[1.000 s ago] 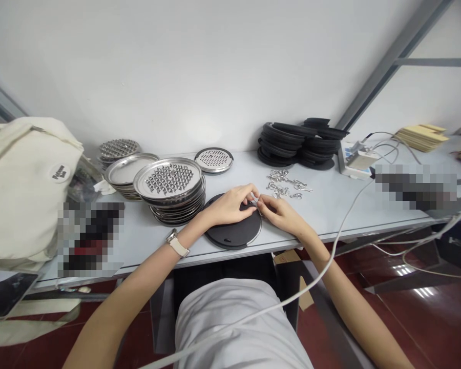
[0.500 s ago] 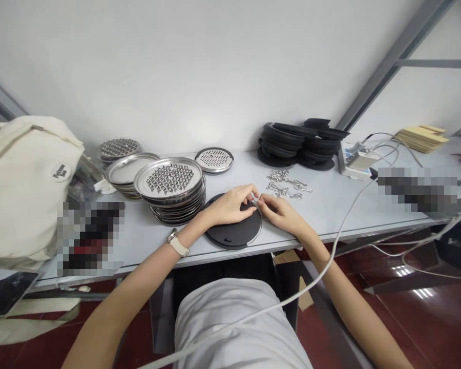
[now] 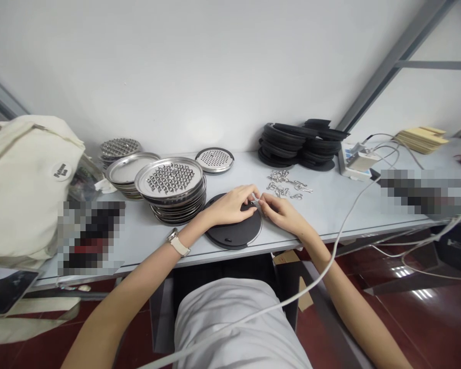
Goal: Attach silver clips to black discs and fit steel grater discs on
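A round black disc (image 3: 232,237) with a shiny metal edge lies flat near the table's front. My left hand (image 3: 234,205) rests over it, thumb and fingers curled together at its far right rim. From the right, my right hand (image 3: 279,211) meets it there in a pinch. A small bit of silver metal shows between the fingertips of both hands; its shape is mostly hidden. Beyond my right hand lie several small loose metal clasps (image 3: 280,177). Left of the disc stands a stack of round metal grater plates (image 3: 172,179), the top one with raised teeth.
Further left are a shallow metal plate stack (image 3: 128,169), another grater stack (image 3: 120,147) and a cream bag (image 3: 23,189). A perforated disc (image 3: 215,160) lies by the wall. Black rings (image 3: 286,143) and a power strip (image 3: 351,166) stand right. A white cable (image 3: 322,271) crosses in front.
Both hands stay at the disc's rim in almost the same pose. The right fingertips have shifted very slightly; the disc and the stacks stay put.
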